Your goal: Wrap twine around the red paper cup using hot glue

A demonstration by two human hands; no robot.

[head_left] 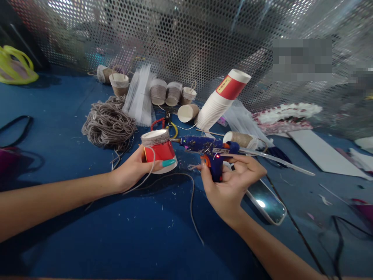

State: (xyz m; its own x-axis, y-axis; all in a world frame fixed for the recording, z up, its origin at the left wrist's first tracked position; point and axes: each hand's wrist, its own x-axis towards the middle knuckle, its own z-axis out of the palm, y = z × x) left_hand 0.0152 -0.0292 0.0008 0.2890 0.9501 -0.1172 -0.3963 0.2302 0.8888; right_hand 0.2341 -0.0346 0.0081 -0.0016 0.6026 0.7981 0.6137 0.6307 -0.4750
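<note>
My left hand (132,169) grips a red and white paper cup (159,151), tilted a little. Grey twine (157,139) is wrapped round the cup just under its rim, and a loose length trails down past my thumb onto the table. A blue hot glue gun (201,144) is in my right hand (233,182), its nozzle at the twine band on the cup; I cannot tell whether it touches. A red light glows on the gun's side, and a clear glue stick (279,161) juts out of its back.
Behind my hands lie a twine heap (107,122), a leaning stack of paper cups (217,105), several twine-wrapped cups (159,92) and red-and-yellow-handled scissors (174,129). A phone (268,202) rests under my right wrist. A perforated metal panel (175,35) closes off the back.
</note>
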